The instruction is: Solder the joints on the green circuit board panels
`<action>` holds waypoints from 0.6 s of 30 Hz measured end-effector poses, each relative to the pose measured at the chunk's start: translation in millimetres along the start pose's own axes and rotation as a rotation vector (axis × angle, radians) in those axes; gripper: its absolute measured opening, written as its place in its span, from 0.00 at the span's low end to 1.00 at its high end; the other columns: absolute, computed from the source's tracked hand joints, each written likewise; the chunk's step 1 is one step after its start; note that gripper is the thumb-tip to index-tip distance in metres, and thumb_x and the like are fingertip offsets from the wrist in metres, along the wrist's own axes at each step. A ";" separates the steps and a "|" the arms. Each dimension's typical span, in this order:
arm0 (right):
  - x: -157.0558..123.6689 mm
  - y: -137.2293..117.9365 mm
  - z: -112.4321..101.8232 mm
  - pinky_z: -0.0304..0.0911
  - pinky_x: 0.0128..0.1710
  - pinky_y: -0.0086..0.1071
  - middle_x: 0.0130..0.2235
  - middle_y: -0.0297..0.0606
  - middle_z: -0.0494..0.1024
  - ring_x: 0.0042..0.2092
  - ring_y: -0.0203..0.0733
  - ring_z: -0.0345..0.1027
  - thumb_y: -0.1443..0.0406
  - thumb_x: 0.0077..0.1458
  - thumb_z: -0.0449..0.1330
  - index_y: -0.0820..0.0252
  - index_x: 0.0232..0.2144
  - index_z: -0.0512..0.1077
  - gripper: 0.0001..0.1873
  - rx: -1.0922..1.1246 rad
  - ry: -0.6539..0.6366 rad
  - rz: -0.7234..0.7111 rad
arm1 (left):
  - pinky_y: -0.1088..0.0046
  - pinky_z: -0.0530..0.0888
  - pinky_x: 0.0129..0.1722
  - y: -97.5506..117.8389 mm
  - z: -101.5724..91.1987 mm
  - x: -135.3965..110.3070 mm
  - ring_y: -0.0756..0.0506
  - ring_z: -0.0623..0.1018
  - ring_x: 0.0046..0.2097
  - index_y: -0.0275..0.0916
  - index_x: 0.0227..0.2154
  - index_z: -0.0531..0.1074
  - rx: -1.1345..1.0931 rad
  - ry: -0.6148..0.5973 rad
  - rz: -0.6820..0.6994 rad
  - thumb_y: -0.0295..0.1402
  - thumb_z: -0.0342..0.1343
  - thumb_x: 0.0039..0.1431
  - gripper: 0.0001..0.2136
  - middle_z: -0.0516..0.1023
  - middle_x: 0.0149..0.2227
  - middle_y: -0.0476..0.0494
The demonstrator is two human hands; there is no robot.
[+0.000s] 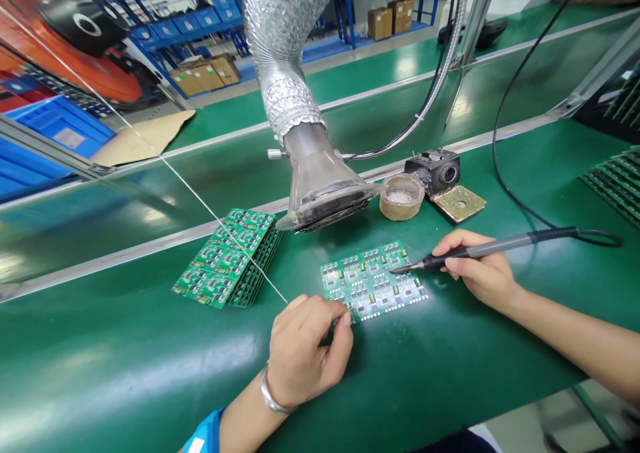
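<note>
The circuit board panel point(374, 281) lies flat on the green tabletop point(125, 366), right between the two hands, with bright light falling on its near edge. The left hand point(305, 350) is curled just beside the panel's near left corner, thumb and fingertips pinched on a thin solder wire point(200, 200) that runs up and away to the upper left; a silver bangle point(273, 396) sits on that wrist. The right hand point(483, 270) is closed around a grey soldering iron point(495, 246), held like a pen, low and nearly level, its dark tip resting at the panel's right side near the far edge. The iron's black cable point(505, 146) loops off to the right and climbs toward the back.

Just beyond the panel hangs a clear fume hood point(320, 180) on a silver foil duct point(285, 53), its mouth tilted down toward the work. To the left of the hood, a stack of green boards point(227, 260) lies fanned on the tabletop. To the right of the hood stands a small round tin point(401, 196), and just beside that a black iron stand point(435, 170) with a yellowish sponge pad point(459, 203). More green boards sit in a rack point(617, 180) at the far right.
</note>
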State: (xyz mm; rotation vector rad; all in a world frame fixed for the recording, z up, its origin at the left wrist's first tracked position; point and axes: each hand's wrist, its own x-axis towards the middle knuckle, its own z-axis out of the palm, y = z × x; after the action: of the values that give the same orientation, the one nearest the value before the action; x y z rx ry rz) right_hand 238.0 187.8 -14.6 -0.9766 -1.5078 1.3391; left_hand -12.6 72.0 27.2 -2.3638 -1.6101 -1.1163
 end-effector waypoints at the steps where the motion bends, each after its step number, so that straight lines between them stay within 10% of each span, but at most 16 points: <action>1: -0.2 0.3 -0.4 0.53 0.20 0.29 0.19 0.31 0.68 0.20 0.34 0.58 0.66 0.45 0.61 0.60 0.29 0.74 0.05 -0.014 0.001 -0.004 | 0.75 0.59 0.22 -1.3 0.2 -1.8 0.54 0.60 0.20 0.39 0.26 0.67 0.000 -0.002 0.002 0.24 0.52 0.54 0.05 0.63 0.18 0.55; 18: -1.5 1.1 -2.0 0.53 0.19 0.29 0.23 0.34 0.71 0.21 0.33 0.58 0.65 0.43 0.62 0.59 0.28 0.74 0.06 0.041 0.044 -0.022 | 0.73 0.58 0.23 -3.7 12.2 -10.8 0.53 0.60 0.20 0.38 0.26 0.68 -0.028 -0.085 0.043 0.24 0.52 0.53 0.04 0.63 0.18 0.54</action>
State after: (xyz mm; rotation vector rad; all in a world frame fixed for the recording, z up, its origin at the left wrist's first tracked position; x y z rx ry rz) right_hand 240.4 187.1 -15.8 -0.9552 -1.4487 1.3197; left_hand -11.3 70.5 10.6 -2.4830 -1.5710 -1.0507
